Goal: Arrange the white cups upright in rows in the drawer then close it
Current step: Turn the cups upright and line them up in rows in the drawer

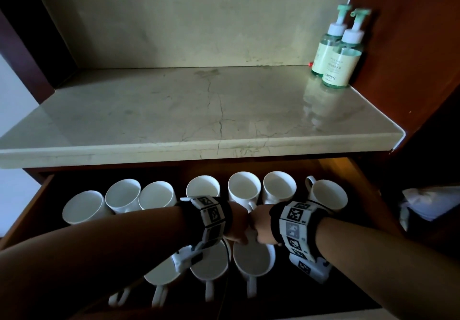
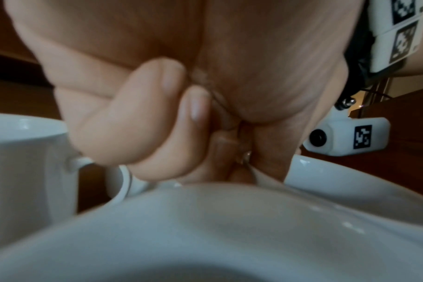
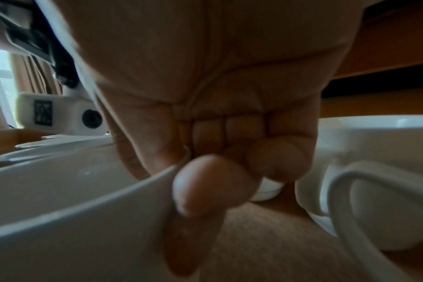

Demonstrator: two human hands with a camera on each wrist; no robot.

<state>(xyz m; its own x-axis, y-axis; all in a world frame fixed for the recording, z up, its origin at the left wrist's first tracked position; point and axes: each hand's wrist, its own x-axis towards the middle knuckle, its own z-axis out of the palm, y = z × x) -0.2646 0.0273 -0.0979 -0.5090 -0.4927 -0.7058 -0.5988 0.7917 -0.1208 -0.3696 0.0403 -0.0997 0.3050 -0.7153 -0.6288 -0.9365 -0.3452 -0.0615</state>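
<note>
Both forearms cross the lower frame, the left hand (image 1: 236, 222) and right hand (image 1: 260, 225) each pinching one upright white ceramic cup (image 1: 254, 257), probably to align it in the open wooden drawer (image 1: 37, 207).

Head view: we can't see the fingers of the left hand (image 1: 236, 222) or right hand (image 1: 260, 224), hidden behind wrists and bands. Front-row cups (image 1: 254, 257) are partly covered by forearms. The nearest cup (image 2: 229, 238) in the left wrist view is blurred and cut by the bottom edge.
</note>
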